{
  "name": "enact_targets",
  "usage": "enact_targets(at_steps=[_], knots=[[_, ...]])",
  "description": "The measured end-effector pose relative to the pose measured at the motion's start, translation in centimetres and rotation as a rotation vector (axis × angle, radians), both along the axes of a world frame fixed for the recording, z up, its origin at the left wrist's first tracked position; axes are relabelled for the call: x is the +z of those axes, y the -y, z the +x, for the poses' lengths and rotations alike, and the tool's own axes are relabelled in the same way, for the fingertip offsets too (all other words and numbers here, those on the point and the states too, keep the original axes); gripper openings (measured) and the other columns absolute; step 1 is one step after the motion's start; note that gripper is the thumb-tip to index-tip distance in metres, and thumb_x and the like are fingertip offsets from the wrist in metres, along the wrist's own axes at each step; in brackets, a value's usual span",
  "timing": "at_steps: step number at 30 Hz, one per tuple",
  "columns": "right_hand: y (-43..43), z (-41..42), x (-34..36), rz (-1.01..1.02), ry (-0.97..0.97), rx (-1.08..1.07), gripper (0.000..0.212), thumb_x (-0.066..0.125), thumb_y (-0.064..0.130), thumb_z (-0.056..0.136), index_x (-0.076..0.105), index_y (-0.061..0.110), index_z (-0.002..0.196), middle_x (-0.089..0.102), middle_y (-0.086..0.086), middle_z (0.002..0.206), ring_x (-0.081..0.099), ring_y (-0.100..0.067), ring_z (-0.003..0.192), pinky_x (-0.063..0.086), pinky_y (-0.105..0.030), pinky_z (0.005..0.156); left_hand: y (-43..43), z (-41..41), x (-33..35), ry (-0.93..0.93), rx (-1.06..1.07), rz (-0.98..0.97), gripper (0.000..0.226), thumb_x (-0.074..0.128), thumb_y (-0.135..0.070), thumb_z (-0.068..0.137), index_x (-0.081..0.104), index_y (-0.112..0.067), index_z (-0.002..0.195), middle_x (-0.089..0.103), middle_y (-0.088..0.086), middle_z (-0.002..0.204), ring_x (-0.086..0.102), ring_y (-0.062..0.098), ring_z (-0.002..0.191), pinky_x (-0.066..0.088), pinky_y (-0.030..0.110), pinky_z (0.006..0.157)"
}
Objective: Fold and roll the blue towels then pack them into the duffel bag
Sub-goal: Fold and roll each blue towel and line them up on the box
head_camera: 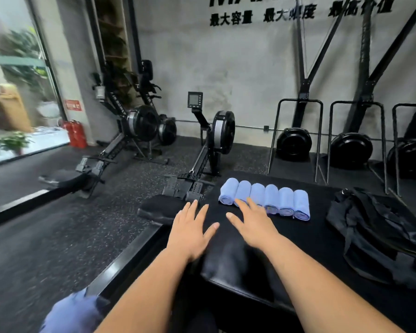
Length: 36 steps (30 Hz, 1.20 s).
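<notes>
Several rolled blue towels [265,198] lie side by side in a row on a black padded surface [305,236]. A black duffel bag [380,234] slumps to their right on the same surface. My left hand [192,230] is stretched forward with straight, spread fingers over the surface's left end and holds nothing. My right hand [251,223] is likewise flat with spread fingers; its fingertips reach the near ends of the left rolls. More blue cloth [73,313] shows blurred at the bottom left, beside my left forearm.
A rowing machine [202,150] stands just beyond the surface, and another rowing machine [120,140] further left. Black fan machines [296,143] in metal frames line the back wall on the right. Red fire extinguishers [76,133] stand by the window. Dark speckled rubber floor lies to the left.
</notes>
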State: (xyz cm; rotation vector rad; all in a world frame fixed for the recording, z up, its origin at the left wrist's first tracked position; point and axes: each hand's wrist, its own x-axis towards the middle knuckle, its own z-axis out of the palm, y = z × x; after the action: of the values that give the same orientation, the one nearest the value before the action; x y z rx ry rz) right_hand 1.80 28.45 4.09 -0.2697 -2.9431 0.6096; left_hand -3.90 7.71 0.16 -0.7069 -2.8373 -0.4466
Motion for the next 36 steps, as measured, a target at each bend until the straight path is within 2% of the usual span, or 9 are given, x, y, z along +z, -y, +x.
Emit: enact_targets(at_steps=[3,6,8,14,18,22,28,36], knots=[[3.6,-0.4,-0.4,0.009,0.022,0.067,0.073,0.036,0.072,0.101,0.02,0.039,0.164,0.01,-0.002,0.174,0.013,-0.03,0.158,0.03,-0.051,0.121,3.8,0.8,-0.6,0.028,0.056,0.007,0.117,-0.011,-0.095,0.073,0.019,-0.031,0.167,0.007,0.006,0.176,-0.001,0.025,0.162,0.005,0.043,0.131],[7.5,-0.6,-1.0,0.023,0.051,0.135,0.072,0.035,0.072,0.101,0.02,0.04,0.164,0.007,0.0,0.175,0.01,-0.029,0.158,0.03,-0.052,0.121,7.6,1.7,-1.4,0.061,0.116,0.017,0.101,0.0,-0.086,0.084,0.018,-0.032,0.167,0.005,0.005,0.176,-0.002,0.025,0.162,0.005,0.045,0.131],[10.1,-0.7,-1.5,0.035,0.077,0.193,0.072,0.035,0.072,0.102,0.02,0.04,0.164,0.006,0.001,0.175,0.007,-0.028,0.159,0.028,-0.052,0.122,10.1,2.4,-2.2,0.082,0.158,0.004,0.098,0.001,-0.084,0.086,0.017,-0.032,0.167,0.005,0.006,0.176,-0.002,0.025,0.162,0.007,0.045,0.131],[17.2,-1.3,-4.2,0.149,0.135,0.361,0.072,0.033,0.072,0.102,0.019,0.039,0.165,0.007,0.0,0.175,0.009,-0.027,0.159,0.029,-0.049,0.122,17.5,4.7,-6.1,0.169,0.272,-0.025,0.127,-0.023,-0.095,0.066,0.018,-0.03,0.167,0.006,0.006,0.176,-0.001,0.026,0.162,0.007,0.044,0.131],[21.3,-1.6,-6.4,0.144,0.189,0.44,0.072,0.034,0.071,0.102,0.02,0.038,0.165,0.008,0.0,0.175,0.009,-0.027,0.159,0.028,-0.049,0.122,21.6,6.1,-8.6,0.24,0.339,-0.02,0.104,-0.002,-0.085,0.083,0.021,-0.028,0.166,0.01,0.008,0.175,0.002,0.028,0.162,0.007,0.044,0.131],[25.0,-2.0,-9.3,0.151,0.253,0.508,0.072,0.034,0.071,0.102,0.02,0.039,0.164,0.009,0.002,0.175,0.01,-0.027,0.159,0.028,-0.049,0.123,24.8,7.2,-12.0,0.298,0.392,-0.029,0.122,-0.017,-0.093,0.072,0.025,-0.027,0.165,0.018,0.01,0.173,0.012,0.029,0.16,0.013,0.045,0.13],[29.3,-2.7,-13.9,0.153,0.371,0.576,0.071,0.034,0.071,0.102,0.021,0.038,0.164,0.009,0.002,0.175,0.01,-0.028,0.158,0.028,-0.05,0.123,28.0,8.0,-17.0,0.408,0.44,-0.03,0.078,0.024,-0.072,0.103,0.025,-0.026,0.166,0.016,0.009,0.174,0.009,0.029,0.161,0.011,0.047,0.13],[33.5,-3.7,-19.2,0.139,0.518,0.637,0.071,0.035,0.069,0.103,0.019,0.038,0.165,0.007,0.003,0.175,0.009,-0.027,0.159,0.027,-0.052,0.123,31.8,8.2,-22.9,0.51,0.528,-0.057,0.08,0.019,-0.074,0.102,0.026,-0.026,0.165,0.018,0.011,0.173,0.011,0.03,0.161,0.012,0.046,0.13]])
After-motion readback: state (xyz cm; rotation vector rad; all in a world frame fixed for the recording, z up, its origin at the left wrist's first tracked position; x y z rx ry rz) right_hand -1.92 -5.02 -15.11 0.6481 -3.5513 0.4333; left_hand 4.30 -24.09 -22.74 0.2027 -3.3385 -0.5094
